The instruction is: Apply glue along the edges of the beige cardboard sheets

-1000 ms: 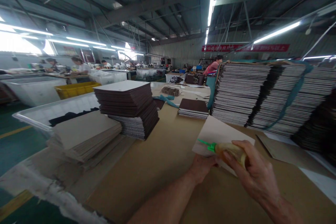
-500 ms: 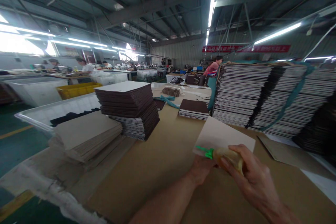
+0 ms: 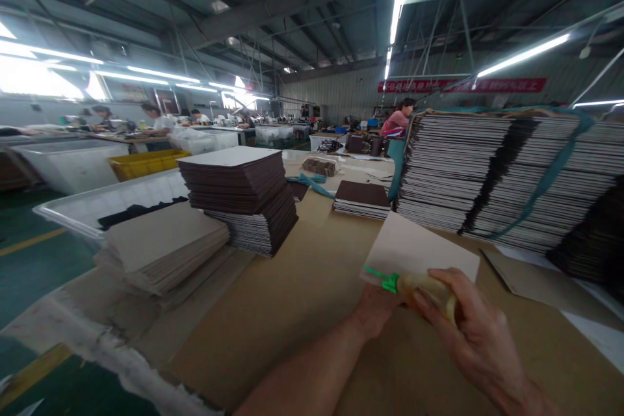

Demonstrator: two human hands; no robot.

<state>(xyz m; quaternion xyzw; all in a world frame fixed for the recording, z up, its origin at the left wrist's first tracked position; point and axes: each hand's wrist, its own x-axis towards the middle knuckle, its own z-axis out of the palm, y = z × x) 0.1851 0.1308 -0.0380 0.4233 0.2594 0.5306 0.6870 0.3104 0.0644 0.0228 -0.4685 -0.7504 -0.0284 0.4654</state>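
My right hand (image 3: 475, 322) is wrapped round a squeeze bottle (image 3: 426, 292) of yellowish, cloudy look, tilted so that its thin green nozzle (image 3: 389, 282) points left. Beneath the nozzle is a pale, flat board (image 3: 419, 244), its near left corner under the tip. At the near edge of that board, my left hand (image 3: 377, 307) is closed on it, though the bottle and my right hand hide some of its fingers. Whether glue or anything else leaves the nozzle is too small to see.
A brown-topped stack of panels (image 3: 361, 194) lies beyond the board. Tall strapped stacks (image 3: 453, 169) rise at right; dark panels (image 3: 234, 182) and pale boards (image 3: 166, 234) are piled at left. A clear plastic bin (image 3: 63, 211) stands beside the table (image 3: 292, 312). People work farther back.
The view has shifted slightly. Both hands, the bottle and the board keep nearly the same places relative to each other, with the nozzle still over the board's near left corner.
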